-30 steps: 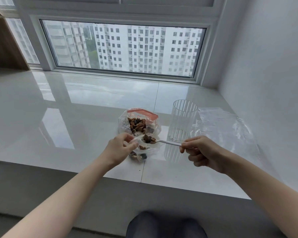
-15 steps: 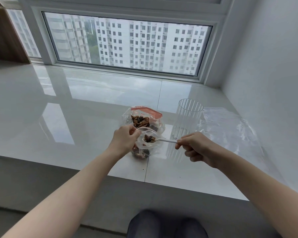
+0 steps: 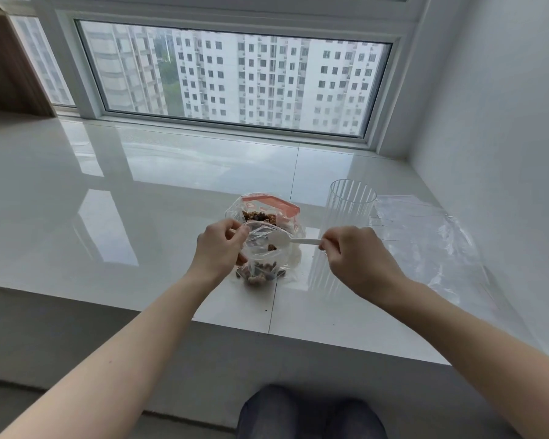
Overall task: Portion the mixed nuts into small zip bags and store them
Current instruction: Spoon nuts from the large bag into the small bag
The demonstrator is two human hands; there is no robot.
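Note:
A small clear zip bag [image 3: 262, 259] with mixed nuts at its bottom hangs over the white sill. My left hand [image 3: 217, 248] pinches its open rim at the left. My right hand [image 3: 358, 258] pinches the handle of a white plastic spoon [image 3: 282, 239], whose bowl sits turned over inside the bag's mouth. A few nuts are falling inside the bag. Behind stands a larger clear bag with an orange zip strip [image 3: 270, 210], open and holding more nuts.
A tall ribbed clear glass [image 3: 346, 226] stands just right of the bags, close to my right hand. Flat clear plastic bags [image 3: 431, 242] lie further right, near the white wall. The sill's front edge [image 3: 235, 324] runs below my hands. Crumbs dot the tile.
The spoon came over the small bag loaded with nuts and has tipped over; its bowl now shows white and the nuts have dropped into the bag. Both hands stayed close to the bag.

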